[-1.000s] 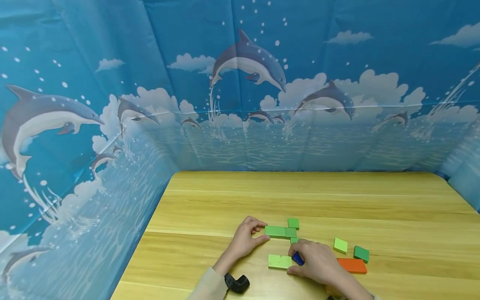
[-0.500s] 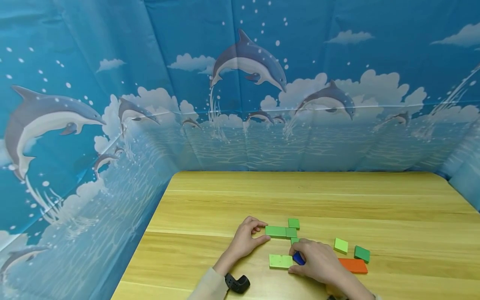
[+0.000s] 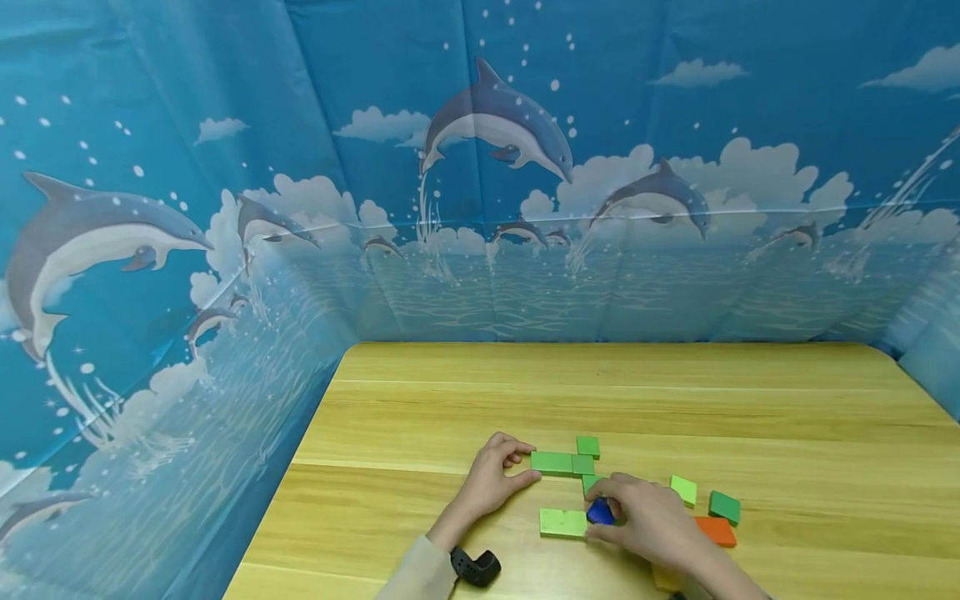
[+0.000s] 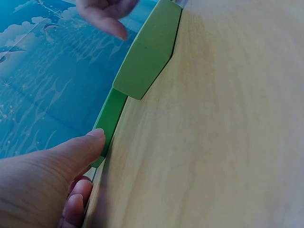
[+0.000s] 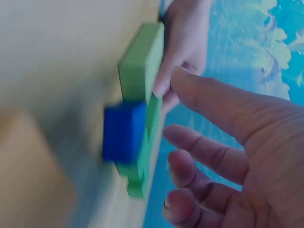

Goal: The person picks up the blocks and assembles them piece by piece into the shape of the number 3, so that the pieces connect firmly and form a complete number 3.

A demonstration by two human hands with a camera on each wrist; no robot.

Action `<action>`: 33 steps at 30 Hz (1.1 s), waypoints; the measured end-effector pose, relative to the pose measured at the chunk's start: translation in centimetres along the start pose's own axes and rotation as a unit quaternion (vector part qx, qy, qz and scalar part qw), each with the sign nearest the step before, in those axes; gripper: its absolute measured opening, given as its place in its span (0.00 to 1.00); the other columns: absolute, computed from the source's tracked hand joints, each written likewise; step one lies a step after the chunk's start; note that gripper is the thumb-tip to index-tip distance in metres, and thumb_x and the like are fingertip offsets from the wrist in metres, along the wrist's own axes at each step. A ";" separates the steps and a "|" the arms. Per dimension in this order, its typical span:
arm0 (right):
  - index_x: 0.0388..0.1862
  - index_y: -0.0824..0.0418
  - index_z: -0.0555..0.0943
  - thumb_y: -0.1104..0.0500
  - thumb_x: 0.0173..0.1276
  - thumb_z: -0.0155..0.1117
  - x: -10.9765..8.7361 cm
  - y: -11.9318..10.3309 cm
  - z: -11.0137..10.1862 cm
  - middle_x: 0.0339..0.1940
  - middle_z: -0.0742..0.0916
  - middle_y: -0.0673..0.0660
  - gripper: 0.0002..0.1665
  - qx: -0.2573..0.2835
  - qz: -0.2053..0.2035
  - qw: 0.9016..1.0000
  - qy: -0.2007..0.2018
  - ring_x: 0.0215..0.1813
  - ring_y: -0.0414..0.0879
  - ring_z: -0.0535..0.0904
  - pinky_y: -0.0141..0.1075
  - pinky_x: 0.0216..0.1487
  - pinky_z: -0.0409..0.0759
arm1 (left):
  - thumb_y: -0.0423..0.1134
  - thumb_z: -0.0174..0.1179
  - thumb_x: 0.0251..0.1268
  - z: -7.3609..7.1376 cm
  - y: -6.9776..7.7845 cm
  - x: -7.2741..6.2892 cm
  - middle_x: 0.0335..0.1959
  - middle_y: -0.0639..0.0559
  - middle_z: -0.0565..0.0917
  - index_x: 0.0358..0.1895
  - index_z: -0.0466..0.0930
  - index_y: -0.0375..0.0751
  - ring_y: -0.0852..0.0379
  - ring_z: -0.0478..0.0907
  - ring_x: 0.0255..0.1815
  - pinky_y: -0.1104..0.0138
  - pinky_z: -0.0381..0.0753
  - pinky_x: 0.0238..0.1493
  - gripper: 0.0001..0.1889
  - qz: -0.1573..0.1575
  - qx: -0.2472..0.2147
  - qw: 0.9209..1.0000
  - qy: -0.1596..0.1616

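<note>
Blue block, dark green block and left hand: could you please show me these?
Blue block (image 3: 601,512): head view, on its visible face.
Dark green block (image 3: 723,506): head view, on its top.
Left hand (image 3: 489,478): head view, on its back.

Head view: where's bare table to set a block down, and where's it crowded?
Bare table lies behind the rear green block, up to the dolphin backdrop; left of the left hand; and right of the dark green block. Crowded: around the right hand, between blue block and orange block.
</note>
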State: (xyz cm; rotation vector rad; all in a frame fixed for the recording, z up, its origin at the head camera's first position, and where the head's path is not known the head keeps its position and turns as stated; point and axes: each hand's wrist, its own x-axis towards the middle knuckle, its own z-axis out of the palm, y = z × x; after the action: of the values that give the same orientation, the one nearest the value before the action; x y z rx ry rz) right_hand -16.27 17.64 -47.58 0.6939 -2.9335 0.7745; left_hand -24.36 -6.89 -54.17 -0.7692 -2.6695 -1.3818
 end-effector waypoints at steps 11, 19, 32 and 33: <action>0.35 0.47 0.83 0.46 0.57 0.71 -2.5 1.9 -2.8 0.17 0.69 0.36 0.10 -0.012 0.038 0.999 0.033 0.18 0.31 0.61 0.28 0.19 0.62 | 0.47 0.68 0.57 0.0 -0.2 0.1 0.39 0.60 0.72 0.50 0.82 0.44 0.65 0.69 0.36 0.72 0.73 0.40 0.19 0.004 0.001 1.000 0.003; 0.36 0.48 0.81 0.38 0.57 0.67 -4.6 3.6 -3.4 0.17 0.70 0.37 0.18 0.033 0.027 0.994 -0.103 0.19 0.32 0.64 0.30 0.21 0.64 | 0.47 0.68 0.57 0.0 -0.1 0.1 0.39 0.60 0.72 0.50 0.82 0.44 0.65 0.69 0.37 0.72 0.73 0.40 0.18 0.003 -0.003 1.000 0.002; 0.34 0.47 0.81 0.34 0.46 0.72 -5.8 4.4 -2.7 0.20 0.72 0.40 0.23 0.048 0.077 0.988 -0.127 0.22 0.33 0.66 0.32 0.21 0.64 | 0.46 0.68 0.57 0.2 -0.2 0.0 0.38 0.60 0.72 0.49 0.82 0.44 0.65 0.68 0.36 0.72 0.73 0.40 0.18 0.001 -0.001 1.000 0.006; 0.34 0.47 0.81 0.34 0.46 0.72 -5.8 4.4 -2.7 0.20 0.72 0.40 0.23 0.049 0.075 0.988 -0.125 0.22 0.33 0.65 0.32 0.21 0.64 | 0.46 0.68 0.57 0.2 -0.2 0.0 0.38 0.60 0.72 0.49 0.82 0.44 0.65 0.69 0.36 0.72 0.73 0.40 0.18 0.001 -0.001 1.000 0.006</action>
State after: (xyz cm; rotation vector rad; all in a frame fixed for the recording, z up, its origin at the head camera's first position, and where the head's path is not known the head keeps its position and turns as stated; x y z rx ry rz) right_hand -13.15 24.75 -48.08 0.6237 -3.2247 0.9129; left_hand -24.38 -6.78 -54.43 -0.7607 -2.6584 -1.3842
